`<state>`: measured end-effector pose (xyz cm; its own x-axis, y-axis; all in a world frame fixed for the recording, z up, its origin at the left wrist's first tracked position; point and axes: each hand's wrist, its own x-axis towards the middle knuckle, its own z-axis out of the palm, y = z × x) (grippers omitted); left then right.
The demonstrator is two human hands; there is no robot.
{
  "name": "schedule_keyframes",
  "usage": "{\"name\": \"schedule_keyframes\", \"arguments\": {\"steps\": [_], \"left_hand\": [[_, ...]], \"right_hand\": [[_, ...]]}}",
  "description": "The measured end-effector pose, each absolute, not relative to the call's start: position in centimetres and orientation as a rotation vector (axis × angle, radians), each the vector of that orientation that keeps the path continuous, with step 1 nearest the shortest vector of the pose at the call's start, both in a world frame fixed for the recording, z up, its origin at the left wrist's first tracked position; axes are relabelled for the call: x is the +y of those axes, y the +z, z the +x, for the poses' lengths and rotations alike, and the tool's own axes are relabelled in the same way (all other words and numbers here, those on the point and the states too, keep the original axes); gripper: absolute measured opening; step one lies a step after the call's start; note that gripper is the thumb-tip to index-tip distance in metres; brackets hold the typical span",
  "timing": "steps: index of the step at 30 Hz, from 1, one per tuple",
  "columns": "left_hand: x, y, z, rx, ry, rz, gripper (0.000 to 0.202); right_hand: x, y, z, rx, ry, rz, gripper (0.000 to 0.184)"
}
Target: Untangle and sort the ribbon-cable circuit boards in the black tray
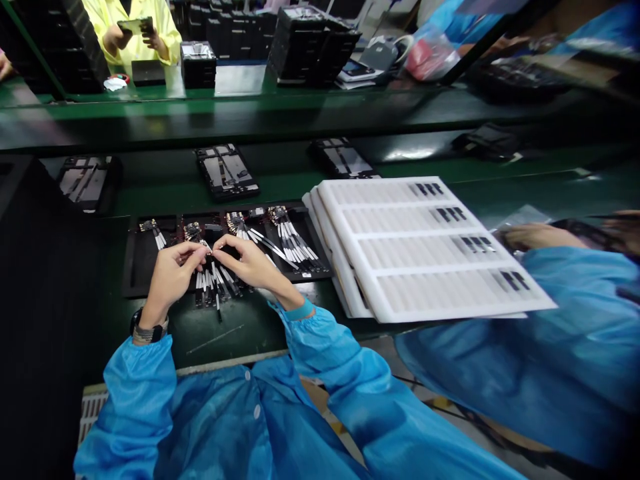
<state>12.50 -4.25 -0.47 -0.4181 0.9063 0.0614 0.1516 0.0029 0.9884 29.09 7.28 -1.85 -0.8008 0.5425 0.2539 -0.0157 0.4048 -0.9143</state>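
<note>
My left hand (173,271) and my right hand (249,262) meet fingertip to fingertip over a black compartment tray (135,267). Both hands are closed in a pinch. Between them is a small part with a thin strip, too small to name for certain. Below my fingers hang several thin black-and-white strips (219,283), fanned over the tray's front edge. Small circuit boards with strips attached lie in the tray: one board (148,225) at the left, one (192,231) just behind my fingers, and others (278,215) to the right.
White foam trays (425,250), stacked right of my hands, hold several dark strips. Device housings (227,170) lie along the green bench behind. A co-worker's hand (543,235) and blue sleeve are at the right. Across the bench, a person in yellow (173,30) handles a part near black stacks (300,43).
</note>
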Motion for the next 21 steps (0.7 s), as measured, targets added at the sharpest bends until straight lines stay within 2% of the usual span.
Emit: {"name": "schedule_keyframes", "arguments": {"steps": [8, 13, 21], "left_hand": [[-4.74, 0.21, 12.13, 1.525, 1.532, 1.072, 0.022], [-4.79, 0.23, 12.25, 1.437, 1.491, 1.041, 0.031], [-4.76, 0.23, 12.66, 1.349, 1.468, 0.968, 0.029]], "right_hand": [[7.51, -1.34, 29.39, -2.102, 1.422, -0.421, 0.019], [7.53, -1.12, 29.56, -2.103, 1.428, -0.451, 0.02], [7.22, -1.05, 29.47, -2.015, 1.452, -0.44, 0.019]]}}
